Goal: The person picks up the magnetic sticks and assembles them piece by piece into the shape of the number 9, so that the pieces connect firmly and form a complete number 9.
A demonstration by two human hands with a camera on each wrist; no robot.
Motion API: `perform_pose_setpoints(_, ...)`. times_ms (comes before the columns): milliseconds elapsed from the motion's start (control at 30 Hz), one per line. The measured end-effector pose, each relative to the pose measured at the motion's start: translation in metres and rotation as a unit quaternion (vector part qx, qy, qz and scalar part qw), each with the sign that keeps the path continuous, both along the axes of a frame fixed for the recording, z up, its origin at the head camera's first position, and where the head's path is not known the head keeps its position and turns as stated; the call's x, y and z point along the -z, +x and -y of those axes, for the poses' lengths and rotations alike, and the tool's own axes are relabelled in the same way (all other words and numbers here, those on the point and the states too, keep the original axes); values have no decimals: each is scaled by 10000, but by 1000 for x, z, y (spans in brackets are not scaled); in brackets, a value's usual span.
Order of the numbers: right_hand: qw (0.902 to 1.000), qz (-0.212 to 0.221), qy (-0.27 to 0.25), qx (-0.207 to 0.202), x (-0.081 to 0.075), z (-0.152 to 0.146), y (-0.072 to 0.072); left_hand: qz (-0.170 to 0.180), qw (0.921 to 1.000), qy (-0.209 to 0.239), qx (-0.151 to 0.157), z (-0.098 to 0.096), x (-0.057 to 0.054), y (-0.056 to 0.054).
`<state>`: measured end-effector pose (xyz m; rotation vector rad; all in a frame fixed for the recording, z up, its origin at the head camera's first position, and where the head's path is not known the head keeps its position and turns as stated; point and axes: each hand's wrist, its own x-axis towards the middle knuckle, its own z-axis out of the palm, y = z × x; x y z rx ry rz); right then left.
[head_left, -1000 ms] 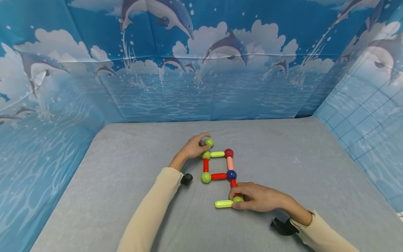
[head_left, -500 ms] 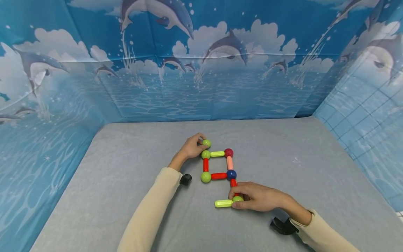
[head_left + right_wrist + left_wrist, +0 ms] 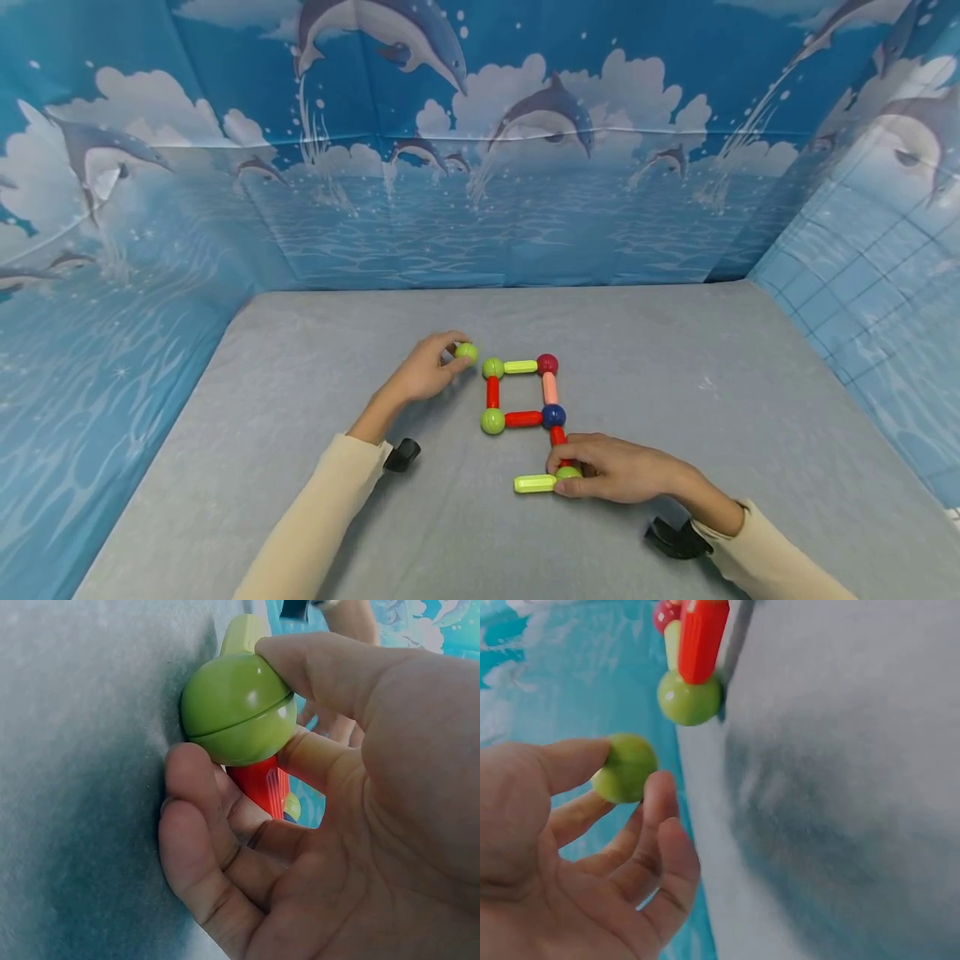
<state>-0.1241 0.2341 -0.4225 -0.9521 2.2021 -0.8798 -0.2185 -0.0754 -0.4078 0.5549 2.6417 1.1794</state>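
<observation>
My left hand (image 3: 426,367) pinches a loose green ball (image 3: 467,353) between thumb and fingers, left of the square's upper-left green ball (image 3: 492,368) and apart from it. A square of magnetic rods and balls lies on the grey cloth: red rods (image 3: 522,419), a yellow-green rod (image 3: 521,367), a pink rod (image 3: 550,387), a crimson ball (image 3: 547,364) and a blue ball (image 3: 553,416). Below the blue ball a red rod leads to another green ball (image 3: 236,709), which my right hand (image 3: 621,471) grips. From that ball a yellow-green rod (image 3: 534,483) points left.
Grey cloth (image 3: 375,533) covers the table. A blue dolphin-print curtain (image 3: 420,225) stands behind and along both sides. Each wrist wears a black device, such as the left camera mount (image 3: 402,455).
My left hand, holding the loose green ball, has moved left and toward me, away from the square's upper-left corner. The right hand stays in place on its ball.
</observation>
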Motion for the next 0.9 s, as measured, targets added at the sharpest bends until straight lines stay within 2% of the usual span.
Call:
perform_pose_setpoints(100,10000,-9,-2,4,0,0,-1,-131,9992,-87,358,8,-3,19)
perform_pose_setpoints(200,10000,-3,-8,11,0,0,-1,-91,9968,-133,778,12,-3,42)
perform_pose_setpoints(333,10000,12,30,50,0,-1,-1,9,9919,-303,1235,9,0,69)
perform_pose_setpoints(433,9999,-24,85,113,-1,-2,-1,145,9880,-504,1454,2,2,84)
perform_pose_setpoints(533,9997,-102,120,173,-1,-2,-1,279,9836,-789,1595,-6,4,93)
perform_pose_setpoints(667,9996,-186,117,203,0,-1,-1,281,9792,-1106,1675,-14,7,100)
perform_pose_setpoints(900,9994,-239,142,228,0,0,0,178,9794,-1073,1701,-20,14,104)
